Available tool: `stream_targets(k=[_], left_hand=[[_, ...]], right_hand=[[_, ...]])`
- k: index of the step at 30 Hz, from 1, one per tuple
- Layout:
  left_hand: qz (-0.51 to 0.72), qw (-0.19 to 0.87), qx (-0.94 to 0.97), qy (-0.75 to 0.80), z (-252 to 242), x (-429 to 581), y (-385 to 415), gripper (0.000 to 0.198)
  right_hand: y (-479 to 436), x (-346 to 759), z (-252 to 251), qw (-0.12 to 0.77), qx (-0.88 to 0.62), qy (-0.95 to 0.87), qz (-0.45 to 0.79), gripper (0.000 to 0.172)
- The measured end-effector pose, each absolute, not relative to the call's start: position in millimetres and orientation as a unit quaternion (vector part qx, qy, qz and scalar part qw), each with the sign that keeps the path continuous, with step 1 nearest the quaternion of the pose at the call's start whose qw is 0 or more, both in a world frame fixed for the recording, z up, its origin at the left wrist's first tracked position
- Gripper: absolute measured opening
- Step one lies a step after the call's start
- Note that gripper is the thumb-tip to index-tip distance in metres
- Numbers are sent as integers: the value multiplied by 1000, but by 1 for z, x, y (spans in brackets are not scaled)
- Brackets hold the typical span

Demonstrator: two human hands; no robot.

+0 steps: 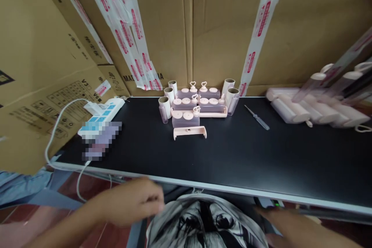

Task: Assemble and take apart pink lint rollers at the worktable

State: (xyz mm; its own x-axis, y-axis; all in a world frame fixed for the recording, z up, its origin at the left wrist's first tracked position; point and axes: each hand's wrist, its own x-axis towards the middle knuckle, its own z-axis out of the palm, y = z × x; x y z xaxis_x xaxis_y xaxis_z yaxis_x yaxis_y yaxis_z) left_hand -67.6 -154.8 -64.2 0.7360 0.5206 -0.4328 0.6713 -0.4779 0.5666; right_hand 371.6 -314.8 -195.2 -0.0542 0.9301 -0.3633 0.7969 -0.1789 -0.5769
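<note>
My left hand (132, 200) hovers below the near edge of the black table (232, 162), over my printed shirt (203, 221); its fingers are curled and smeared by motion. My right hand (290, 224) is at the lower right, below the table edge, blurred, with its fingers hidden. Neither hand touches anything on the table. At the back middle stands a cluster of pink and clear lint-roller parts (192, 104) with white paper rolls (165, 104) beside them. A loose pink handle piece (190, 131) lies in front of the cluster.
A small screwdriver (257, 117) lies right of the cluster. Finished pink rollers (314, 110) are stacked at the far right. A white power strip (101, 114) with a cable sits at the left. Cardboard boxes (180, 23) with pink-printed tape wall in the back and left.
</note>
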Motion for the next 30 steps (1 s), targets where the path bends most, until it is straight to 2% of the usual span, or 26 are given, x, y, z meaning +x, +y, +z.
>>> stream_targets(k=[2,4,6,9,11,14,18,24,30], left_hand=[[7,335,894,298,-21,-33,-128,32],[154,251,917,270,7,0,-97,33],[304,160,901,265,18,29,-63,30],[439,96,855,260,9,59,-18,29],[445,63,856,256,-5,67,0,28],[427,15,873,236,-24,63,5,28],[459,-1,858,230,-28,48,-5,35],[477,-6,845,241,-21,44,-7,24],[486,-5,848,214,-26,44,-2,22]], right_hand=[[-290,361,-131,70,-534,-677,502,32],[-257,346,-75,38,-430,-695,574,33],[-219,333,-42,98,-396,-758,510,33],[-163,324,-43,261,-445,-776,363,37],[-136,326,-63,336,-475,-756,300,39],[-116,332,-94,381,-502,-729,267,40],[-118,335,-112,386,-508,-717,280,36],[-124,329,-112,371,-506,-724,288,32],[-121,327,-113,395,-529,-685,309,34]])
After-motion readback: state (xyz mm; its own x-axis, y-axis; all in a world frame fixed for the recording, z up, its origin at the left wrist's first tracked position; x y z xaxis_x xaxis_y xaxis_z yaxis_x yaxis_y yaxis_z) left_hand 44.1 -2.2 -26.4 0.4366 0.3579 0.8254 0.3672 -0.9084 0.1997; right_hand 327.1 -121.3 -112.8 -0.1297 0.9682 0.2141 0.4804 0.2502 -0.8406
